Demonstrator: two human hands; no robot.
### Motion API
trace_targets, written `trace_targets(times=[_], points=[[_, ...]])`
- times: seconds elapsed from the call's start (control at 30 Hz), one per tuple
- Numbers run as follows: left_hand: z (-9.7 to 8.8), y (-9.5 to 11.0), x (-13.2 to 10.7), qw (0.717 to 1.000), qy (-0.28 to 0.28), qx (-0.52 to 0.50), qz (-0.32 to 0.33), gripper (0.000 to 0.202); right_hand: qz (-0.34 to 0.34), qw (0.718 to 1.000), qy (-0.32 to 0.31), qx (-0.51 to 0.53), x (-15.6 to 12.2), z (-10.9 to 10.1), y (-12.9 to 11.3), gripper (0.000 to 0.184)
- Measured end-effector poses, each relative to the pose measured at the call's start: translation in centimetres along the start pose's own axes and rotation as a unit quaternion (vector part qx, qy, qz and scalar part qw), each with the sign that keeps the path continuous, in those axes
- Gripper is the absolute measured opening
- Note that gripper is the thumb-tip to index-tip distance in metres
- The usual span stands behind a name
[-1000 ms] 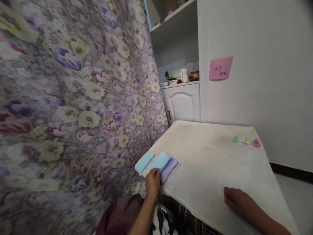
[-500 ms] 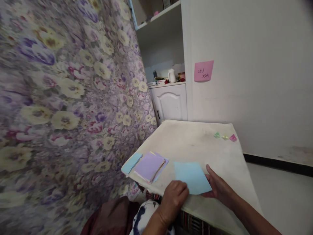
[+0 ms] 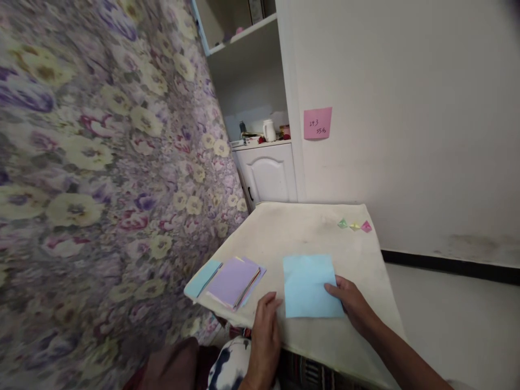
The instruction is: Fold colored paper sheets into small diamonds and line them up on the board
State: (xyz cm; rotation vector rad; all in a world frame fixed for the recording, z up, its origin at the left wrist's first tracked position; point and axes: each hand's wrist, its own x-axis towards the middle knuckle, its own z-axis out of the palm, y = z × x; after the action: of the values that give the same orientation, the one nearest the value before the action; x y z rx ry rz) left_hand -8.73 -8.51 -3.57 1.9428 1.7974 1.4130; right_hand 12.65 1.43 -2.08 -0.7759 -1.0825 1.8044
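Note:
A square sheet of light blue paper (image 3: 306, 287) is near the front of the cloth-covered table (image 3: 300, 233). My right hand (image 3: 351, 303) pinches its right edge, thumb on top and fingers beneath. Just left of the sheet is my left hand (image 3: 267, 319), fingers extended and holding nothing. Beyond that hand lies a stack of coloured paper (image 3: 233, 281) with a purple sheet uppermost. A separate pile of blue paper (image 3: 208, 275) sits at the table's left corner.
Three small folded paper pieces, green (image 3: 343, 223), yellow (image 3: 355, 226) and pink (image 3: 366, 226), lie at the far right of the table. A floral curtain (image 3: 122, 179) hangs on the left. A white cabinet (image 3: 268, 173) and a wall with a pink note (image 3: 317, 123) stand behind.
My left hand has come off the blue paper and moved left, its fingers loosening. My right thumb now presses on the sheet, which has turned squarer to me. The view has shifted right.

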Motion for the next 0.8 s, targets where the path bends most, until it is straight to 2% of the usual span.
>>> trace_targets(times=[0.07,0.1,0.17,0.23,0.27,0.33,0.47,0.6,0.8], points=[[0.2,0.0,0.6,0.984,0.024,-0.128,-0.121,0.024,-0.015,1.000,-0.008,0.012,-0.3,0.0,-0.7,0.039],[0.3,0.1,0.9,0.962,0.029,-0.201,-0.182,0.025,-0.020,1.000,-0.011,0.013,-0.4,0.0,-1.0,0.038],[0.5,0.7,1.8,0.897,0.022,-0.341,-0.280,0.032,-0.027,1.000,-0.014,0.004,-0.5,0.1,-1.2,0.038],[0.8,1.7,2.7,0.838,0.005,-0.439,-0.323,0.038,-0.034,0.999,-0.015,-0.008,-0.5,0.1,-1.4,0.039],[0.9,2.3,3.1,0.823,-0.004,-0.466,-0.325,0.038,-0.038,0.999,-0.017,-0.013,-0.5,0.2,-1.5,0.039],[1.3,3.5,4.1,0.818,-0.020,-0.484,-0.309,0.033,-0.047,0.999,-0.021,-0.018,-0.5,0.2,-1.7,0.040],[2.5,4.9,6.0,0.830,-0.059,-0.466,-0.299,0.027,-0.056,0.998,-0.022,-0.037,-0.2,-0.1,-2.2,0.039],[3.7,4.7,7.6,0.836,-0.062,-0.453,-0.304,0.025,-0.066,0.996,0.015,-0.052,0.3,-0.4,-2.6,0.035],[4.0,4.1,9.4,0.839,-0.055,-0.452,-0.297,0.023,-0.062,0.996,0.057,-0.039,0.7,-0.3,-3.9,0.030]])
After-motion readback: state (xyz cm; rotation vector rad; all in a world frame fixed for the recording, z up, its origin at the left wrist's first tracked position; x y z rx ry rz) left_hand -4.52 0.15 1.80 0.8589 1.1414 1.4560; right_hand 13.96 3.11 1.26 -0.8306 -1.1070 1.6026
